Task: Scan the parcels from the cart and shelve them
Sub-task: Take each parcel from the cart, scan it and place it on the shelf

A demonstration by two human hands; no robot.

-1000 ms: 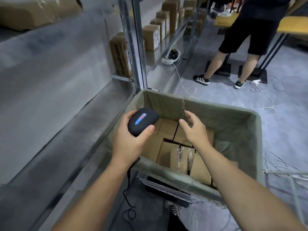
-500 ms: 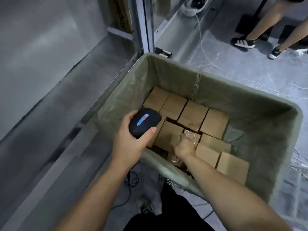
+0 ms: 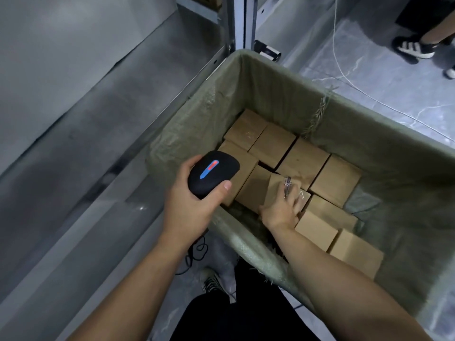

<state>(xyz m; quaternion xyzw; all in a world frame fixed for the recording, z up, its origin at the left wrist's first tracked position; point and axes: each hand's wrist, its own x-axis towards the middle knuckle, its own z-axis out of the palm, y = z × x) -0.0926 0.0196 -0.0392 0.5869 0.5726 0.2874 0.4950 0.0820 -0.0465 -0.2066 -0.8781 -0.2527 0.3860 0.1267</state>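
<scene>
A cart lined with green woven fabric (image 3: 246,77) holds several brown cardboard parcels (image 3: 302,159). My left hand (image 3: 194,205) grips a black handheld scanner (image 3: 213,173) with a blue and red stripe, held over the cart's near left corner. My right hand (image 3: 280,207) is down inside the cart, its fingers closed around a taped parcel (image 3: 278,185) with clear shiny tape on top. That parcel is tilted among the others. The scanner's cable (image 3: 197,249) hangs below my left wrist.
A grey metal shelf (image 3: 86,119) runs along the left, with its upright post (image 3: 237,20) at the cart's far corner. Another person's feet in black-and-white shoes (image 3: 416,49) stand at the top right. White cables (image 3: 344,70) lie across the floor.
My view has tipped down into the cart. My right hand dropped from above the parcels into the cart and closed on the taped parcel. The left hand kept the scanner in place.
</scene>
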